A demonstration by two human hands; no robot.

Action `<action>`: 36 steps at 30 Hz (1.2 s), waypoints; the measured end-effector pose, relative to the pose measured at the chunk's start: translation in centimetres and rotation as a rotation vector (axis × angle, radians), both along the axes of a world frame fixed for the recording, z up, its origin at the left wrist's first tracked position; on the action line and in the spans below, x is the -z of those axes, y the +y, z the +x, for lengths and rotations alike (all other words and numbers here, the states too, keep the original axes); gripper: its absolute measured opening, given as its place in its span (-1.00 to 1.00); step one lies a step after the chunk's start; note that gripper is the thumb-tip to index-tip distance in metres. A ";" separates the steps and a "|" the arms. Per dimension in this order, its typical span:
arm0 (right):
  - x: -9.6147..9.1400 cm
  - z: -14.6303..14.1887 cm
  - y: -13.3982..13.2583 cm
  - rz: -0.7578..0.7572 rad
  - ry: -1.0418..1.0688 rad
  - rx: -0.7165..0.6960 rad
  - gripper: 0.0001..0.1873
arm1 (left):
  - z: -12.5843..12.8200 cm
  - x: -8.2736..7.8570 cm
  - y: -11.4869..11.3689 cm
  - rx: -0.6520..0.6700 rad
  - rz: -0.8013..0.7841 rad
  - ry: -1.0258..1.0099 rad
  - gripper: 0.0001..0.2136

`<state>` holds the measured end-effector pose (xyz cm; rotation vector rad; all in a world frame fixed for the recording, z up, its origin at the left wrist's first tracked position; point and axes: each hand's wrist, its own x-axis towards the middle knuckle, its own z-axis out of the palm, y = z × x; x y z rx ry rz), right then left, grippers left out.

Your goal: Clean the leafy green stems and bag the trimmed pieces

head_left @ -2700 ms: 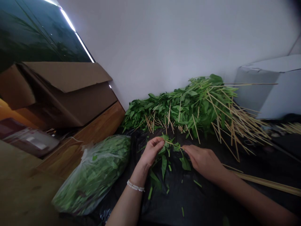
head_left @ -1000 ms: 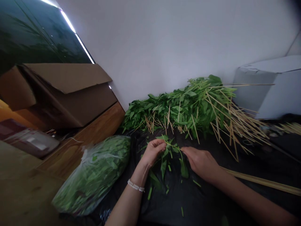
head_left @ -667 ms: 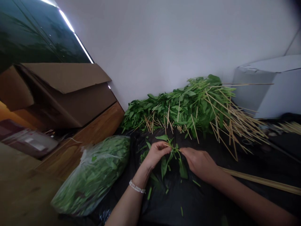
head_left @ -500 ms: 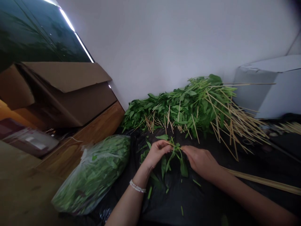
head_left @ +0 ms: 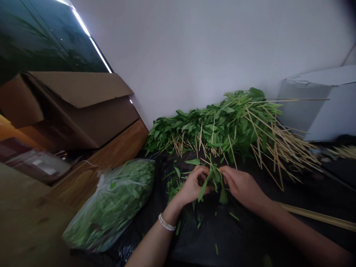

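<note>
Between my hands are leafy green stems (head_left: 215, 176) with long narrow leaves hanging down. Curled around their left side, my left hand (head_left: 193, 187) holds them, its thumb and fingers forming a loop. Fingers pinched, my right hand (head_left: 241, 185) grips the same stems from the right; a thin stick seems to run among them, though its full length is hidden. Loose leaves (head_left: 174, 187) lie just left of my left hand. Cut stem bits (head_left: 234, 216) are scattered on the black plastic sheet (head_left: 241, 241) below.
Behind my hands stretches a heap of leafy greens (head_left: 205, 122) with many thin wooden sticks (head_left: 289, 148). More sticks (head_left: 319, 217) lie at right. A clear bag of leaves (head_left: 116, 207) rests at left, near a cardboard box (head_left: 83, 122). A white box (head_left: 333, 104) stands at the back right.
Both hands have shifted slightly right. My left hand has turned and opened into a looser curl under the leaves, and the stems now stand more upright.
</note>
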<state>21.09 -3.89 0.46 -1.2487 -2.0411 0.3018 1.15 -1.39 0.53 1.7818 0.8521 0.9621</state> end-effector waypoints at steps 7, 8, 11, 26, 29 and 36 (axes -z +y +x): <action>0.1 -0.3 -0.3 -0.004 -0.010 -0.036 -0.72 | 0.2 0.3 -0.4 -0.045 -0.094 -0.012 -0.59; 0.2 -0.3 -0.3 -0.002 -0.010 -0.032 -0.72 | 0.2 0.3 -0.4 -0.039 -0.097 -0.022 -0.63; 0.2 -0.2 -0.3 0.013 -0.009 -0.004 -0.72 | 0.3 0.2 -0.3 -0.041 -0.138 -0.079 -0.67; -0.7 1.9 0.9 0.149 0.074 0.246 -0.73 | -1.2 -0.6 1.4 -0.410 -0.151 -0.249 -0.71; -0.7 1.6 0.7 0.140 0.061 0.175 -0.72 | -1.4 -0.9 1.5 -0.418 -0.175 -0.326 -0.68; 0.0 0.6 0.2 0.068 -0.117 -0.021 -0.67 | -1.2 -0.9 1.4 -0.356 -0.200 -0.374 -0.72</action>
